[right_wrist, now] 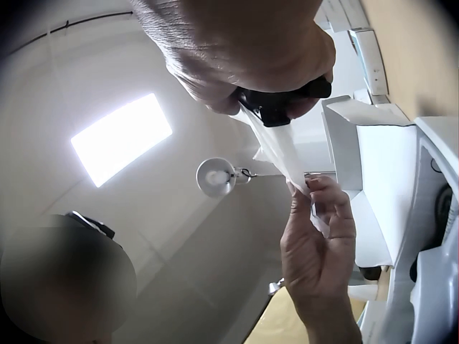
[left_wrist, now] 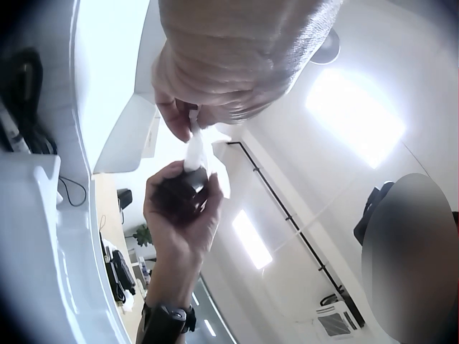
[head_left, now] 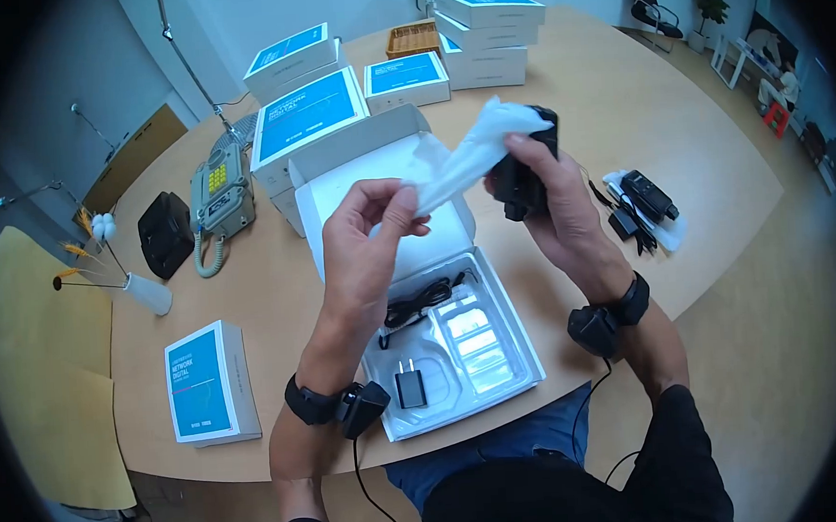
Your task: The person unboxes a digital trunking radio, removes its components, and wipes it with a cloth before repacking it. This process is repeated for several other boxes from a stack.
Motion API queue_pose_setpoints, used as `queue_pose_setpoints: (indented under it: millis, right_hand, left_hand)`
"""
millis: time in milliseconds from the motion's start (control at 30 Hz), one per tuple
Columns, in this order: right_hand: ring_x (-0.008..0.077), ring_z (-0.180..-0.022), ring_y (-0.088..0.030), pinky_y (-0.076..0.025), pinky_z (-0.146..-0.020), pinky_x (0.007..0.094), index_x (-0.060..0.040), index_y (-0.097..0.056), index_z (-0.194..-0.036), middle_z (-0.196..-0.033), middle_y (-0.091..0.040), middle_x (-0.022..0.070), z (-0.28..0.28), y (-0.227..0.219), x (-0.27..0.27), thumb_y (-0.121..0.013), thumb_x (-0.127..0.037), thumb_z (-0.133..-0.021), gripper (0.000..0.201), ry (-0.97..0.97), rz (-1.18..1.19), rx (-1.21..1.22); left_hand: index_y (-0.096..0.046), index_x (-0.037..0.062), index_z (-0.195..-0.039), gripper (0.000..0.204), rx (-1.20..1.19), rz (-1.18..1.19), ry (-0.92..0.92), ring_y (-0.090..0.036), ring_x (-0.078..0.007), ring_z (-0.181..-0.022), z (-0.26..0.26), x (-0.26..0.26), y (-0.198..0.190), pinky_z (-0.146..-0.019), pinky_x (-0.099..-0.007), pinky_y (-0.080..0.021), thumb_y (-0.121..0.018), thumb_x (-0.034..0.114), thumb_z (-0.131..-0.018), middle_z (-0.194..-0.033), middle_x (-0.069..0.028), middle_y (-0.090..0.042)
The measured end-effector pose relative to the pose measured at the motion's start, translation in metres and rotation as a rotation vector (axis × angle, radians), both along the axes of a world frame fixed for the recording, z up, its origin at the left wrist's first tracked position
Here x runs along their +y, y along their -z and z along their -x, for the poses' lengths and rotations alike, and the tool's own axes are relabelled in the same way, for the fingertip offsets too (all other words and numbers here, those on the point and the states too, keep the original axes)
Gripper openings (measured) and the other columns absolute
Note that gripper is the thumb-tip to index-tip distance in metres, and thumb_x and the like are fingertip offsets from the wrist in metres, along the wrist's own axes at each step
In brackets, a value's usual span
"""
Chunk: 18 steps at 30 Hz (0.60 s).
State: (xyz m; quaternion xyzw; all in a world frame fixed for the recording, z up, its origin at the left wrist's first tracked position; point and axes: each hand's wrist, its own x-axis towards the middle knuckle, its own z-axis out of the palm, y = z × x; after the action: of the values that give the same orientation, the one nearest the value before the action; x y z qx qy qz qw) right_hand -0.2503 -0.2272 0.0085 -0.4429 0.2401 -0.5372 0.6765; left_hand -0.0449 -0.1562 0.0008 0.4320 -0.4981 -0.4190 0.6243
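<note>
My right hand grips a black handheld device above the right side of the open box. A crumpled white plastic bag stretches from the device toward my left hand, whose thumb and fingers pinch its far end. The right thumb lies over the bag where it meets the device. Below both hands stands the open white box, its lid tipped back. In its clear moulded tray lie a black plug adapter and a coiled black cable.
On the right, another black device lies with cables on white plastic. A blue-and-white box, a vase, a telephone and a black case stand left. Stacked boxes and a wicker basket are behind.
</note>
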Motion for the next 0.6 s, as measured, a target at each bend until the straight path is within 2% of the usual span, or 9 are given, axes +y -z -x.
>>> queue_pose_setpoints:
  millis: [167, 267, 333, 367, 433, 467, 500, 567, 600]
  right_hand:
    - [0.0149, -0.089, -0.066, -0.056, -0.078, 0.0305, -0.0038, -0.062, -0.115, -0.104, -0.067, 0.0077, -0.001, 0.028, -0.014, -0.077, -0.034, -0.092, 0.041, 0.067, -0.109, -0.132]
    - [0.014, -0.089, -0.066, -0.055, -0.076, 0.0293, -0.0021, -0.061, -0.118, -0.105, -0.067, 0.0078, -0.001, 0.016, -0.003, -0.079, -0.038, -0.091, 0.049, 0.159, -0.12, -0.096]
    - [0.0127, -0.087, -0.065, -0.054, -0.074, 0.0279, -0.0013, -0.061, -0.121, -0.105, -0.068, 0.0063, 0.004, 0.017, 0.0, -0.081, -0.038, -0.09, 0.052, 0.097, 0.057, -0.027]
    - [0.0127, -0.087, -0.065, -0.054, -0.074, 0.0279, -0.0013, -0.061, -0.121, -0.105, -0.068, 0.0063, 0.006, 0.019, 0.003, -0.081, -0.038, -0.09, 0.052, 0.102, 0.049, -0.022]
    - [0.0113, -0.085, -0.065, -0.053, -0.072, 0.0264, -0.0012, -0.061, -0.124, -0.105, -0.068, 0.0051, 0.008, 0.023, 0.01, -0.083, -0.033, -0.089, 0.052, -0.059, 0.132, -0.019]
    - [0.0109, -0.083, -0.065, -0.053, -0.071, 0.0265, -0.0023, -0.061, -0.125, -0.104, -0.067, 0.004, 0.009, 0.026, 0.012, -0.085, -0.028, -0.088, 0.051, -0.088, 0.134, 0.02]
    - [0.0102, -0.084, -0.064, -0.052, -0.07, 0.026, -0.002, -0.061, -0.125, -0.104, -0.067, 0.0037, -0.001, 0.025, 0.018, -0.084, -0.027, -0.088, 0.051, 0.037, 0.146, 0.116]
    - [0.0098, -0.089, -0.064, -0.053, -0.073, 0.0259, -0.002, -0.06, -0.126, -0.106, -0.067, 0.0037, -0.005, 0.024, 0.025, -0.084, -0.025, -0.088, 0.05, 0.034, 0.115, 0.098]
    - [0.0097, -0.091, -0.064, -0.053, -0.074, 0.0254, -0.0018, -0.06, -0.126, -0.107, -0.067, 0.0042, -0.001, 0.027, 0.022, -0.083, -0.024, -0.089, 0.05, -0.02, 0.07, 0.02]
  left_hand:
    - [-0.059, -0.0014, -0.115, 0.023, 0.059, 0.019, -0.092, -0.07, -0.0182, -0.093, -0.013, -0.007, -0.002, -0.082, -0.0313, -0.057, -0.067, 0.015, -0.101, -0.104, -0.0101, -0.068]
    - [-0.059, -0.0013, -0.112, 0.02, -0.134, 0.07, -0.06, -0.07, -0.017, -0.092, -0.007, -0.007, 0.0, -0.082, -0.0315, -0.057, -0.069, 0.01, -0.099, -0.102, -0.0101, -0.068]
    - [-0.059, -0.0017, -0.106, 0.016, -0.447, 0.253, -0.183, -0.071, -0.0155, -0.082, -0.004, -0.005, 0.005, -0.077, -0.0313, -0.059, -0.07, 0.0, -0.095, -0.095, -0.0106, -0.071]
    - [-0.059, -0.0017, -0.106, 0.016, -0.442, 0.245, -0.177, -0.071, -0.0155, -0.082, -0.002, -0.005, 0.005, -0.077, -0.0313, -0.059, -0.07, 0.0, -0.095, -0.095, -0.0106, -0.071]
    - [-0.061, -0.0011, -0.109, 0.023, -0.79, 0.436, -0.297, -0.07, -0.0142, -0.081, 0.0, -0.002, 0.001, -0.075, -0.0308, -0.058, -0.074, -0.002, -0.09, -0.09, -0.0088, -0.071]
    - [-0.061, -0.0011, -0.109, 0.023, -0.791, 0.429, -0.299, -0.07, -0.0142, -0.081, 0.002, 0.0, 0.0, -0.075, -0.0308, -0.058, -0.074, -0.002, -0.09, -0.09, -0.0088, -0.071]
    - [-0.061, -0.001, -0.111, 0.026, -0.73, 0.403, -0.259, -0.07, -0.0145, -0.082, 0.007, 0.0, 0.0, -0.075, -0.0312, -0.058, -0.074, -0.001, -0.089, -0.09, -0.0087, -0.07]
    - [-0.061, -0.0009, -0.112, 0.028, -0.67, 0.373, -0.221, -0.07, -0.0148, -0.082, 0.015, 0.001, 0.0, -0.075, -0.0315, -0.058, -0.075, -0.001, -0.088, -0.09, -0.0087, -0.069]
    - [-0.061, -0.0002, -0.114, 0.029, -0.505, 0.289, -0.195, -0.069, -0.0143, -0.083, 0.018, 0.001, 0.0, -0.075, -0.031, -0.058, -0.076, -0.001, -0.088, -0.09, -0.0078, -0.069]
